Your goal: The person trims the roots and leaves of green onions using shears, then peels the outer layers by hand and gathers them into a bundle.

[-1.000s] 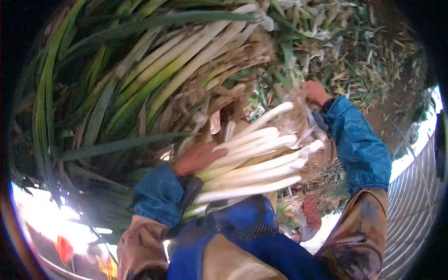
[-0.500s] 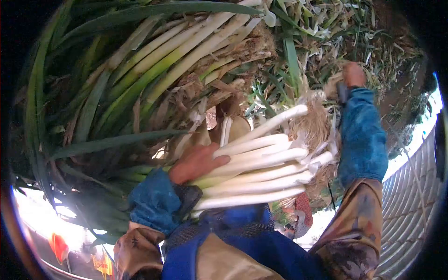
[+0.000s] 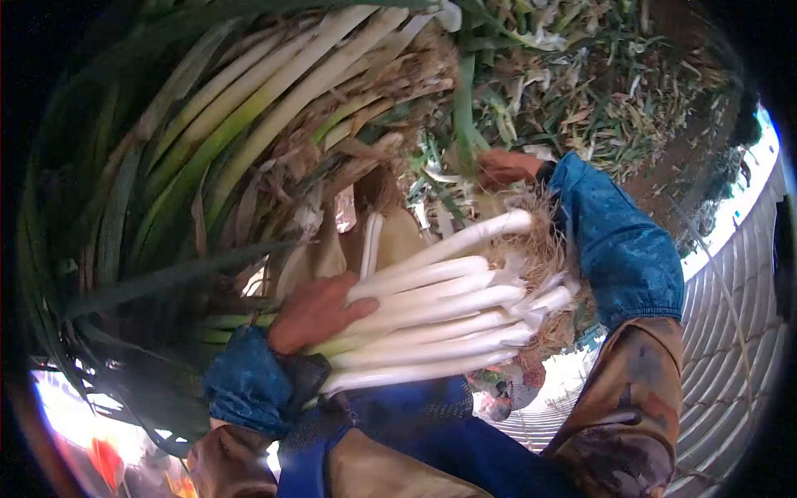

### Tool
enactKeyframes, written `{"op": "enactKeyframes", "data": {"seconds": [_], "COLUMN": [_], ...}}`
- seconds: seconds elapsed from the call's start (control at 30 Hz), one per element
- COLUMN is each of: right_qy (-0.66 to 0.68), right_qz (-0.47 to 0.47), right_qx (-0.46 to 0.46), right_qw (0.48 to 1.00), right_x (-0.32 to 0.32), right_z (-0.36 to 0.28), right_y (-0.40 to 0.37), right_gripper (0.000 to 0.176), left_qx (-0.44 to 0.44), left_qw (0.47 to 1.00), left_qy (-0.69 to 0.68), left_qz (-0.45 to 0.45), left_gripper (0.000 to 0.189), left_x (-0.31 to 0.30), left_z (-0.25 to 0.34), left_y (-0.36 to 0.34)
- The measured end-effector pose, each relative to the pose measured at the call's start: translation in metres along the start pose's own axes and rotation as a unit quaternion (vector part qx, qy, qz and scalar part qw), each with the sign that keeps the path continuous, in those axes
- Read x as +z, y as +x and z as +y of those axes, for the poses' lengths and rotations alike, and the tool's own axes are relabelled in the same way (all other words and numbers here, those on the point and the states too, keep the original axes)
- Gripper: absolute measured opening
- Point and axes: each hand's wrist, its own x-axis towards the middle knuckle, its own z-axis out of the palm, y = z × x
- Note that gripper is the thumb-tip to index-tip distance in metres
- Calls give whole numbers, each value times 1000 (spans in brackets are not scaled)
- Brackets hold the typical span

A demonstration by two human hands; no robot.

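Across my lap lies a bundle of leeks, their white stalks side by side and root ends to the right. My left hand is closed around the stalks near where they turn green, thumb on top. Beyond the bushy roots, my right hand is curled with its fingers pointing left, near an upright green leaf. The fingertips are partly hidden and blurred, so what they hold, if anything, I cannot make out.
Uncleaned leeks with long green leaves are heaped at the upper left. Leaf scraps cover the ground at the upper right. Ribbed pale sheeting runs along the right side. Another person is partly visible beyond my lap.
My right hand has moved left and slightly down in view, from right of the roots to behind them. My left hand keeps its hold on the leeks; the whole view has shifted somewhat.
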Motion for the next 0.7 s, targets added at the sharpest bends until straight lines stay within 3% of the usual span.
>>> {"op": "enactKeyframes", "data": {"seconds": [0.03, 0.1, 0.13, 0.17, 0.2, 0.23, 0.27, 0.33, 0.4, 0.43, 0.47, 0.5, 0.53, 0.57, 0.63, 0.7], "right_qy": [-141, -271, -292, -268, -348, -357, -460, -508, -462, -396, -308, -200, -199, -141, -146, -41], "right_qz": [-91, 47, 90, 234, 228, 269, 209, 245, 231, 152, 67, 30, 39, -84, -122, -109], "right_qx": [118, 220, 334, 406, 437, 439, 458, 392, 104, 180, 184, 100, -60, -40, -123, -310], "right_qw": [979, 936, 891, 842, 798, 780, 731, 727, 850, 887, 931, 974, 977, 986, 974, 944], "right_x": [-17, -44, -73, -93, -127, -158, -183, -209, -197, -170, -145, -114, -80, -67, -30, 27], "right_z": [-25, 35, 57, 89, 100, 151, 142, 67, 93, 56, 2, -59, -80, -139, -184, -182], "right_y": [14, -20, -41, -73, -106, -145, -167, -155, -125, -79, -32, 4, 30, 58, 95, 131], "right_gripper": [21, 21, 19, 18, 20, 26, 35, 44, 55, 63, 65, 64, 67, 72, 64, 60], "left_qx": [1, 4, 5, 6, 6, 6, 6, 25, 41, 41, 38, 39, 40, 43, 44, 47], "left_qw": [1000, 1000, 1000, 1000, 1000, 999, 999, 999, 999, 999, 999, 998, 998, 997, 998, 998], "left_qy": [9, 19, 13, 10, 20, 29, 38, 29, 28, 29, 29, 37, 45, 54, 50, 46], "left_qz": [2, 13, 18, 21, 16, 11, 2, 11, 9, 10, 12, 15, 17, 19, 9, 3], "left_gripper": [50, 50, 50, 50, 50, 50, 50, 49, 49, 49, 48, 48, 48, 48, 49, 50], "left_x": [-1, -5, -2, 1, -2, -4, -3, -1, -3, -4, -5, -4, -3, -3, -2, -5], "left_z": [4, 3, -1, -3, -2, 0, 2, 5, 11, 14, 16, 17, 18, 19, 17, 19], "left_y": [0, 2, 5, 5, 5, 3, -1, -4, -6, -8, -10, -12, -13, -12, -9, -11]}}
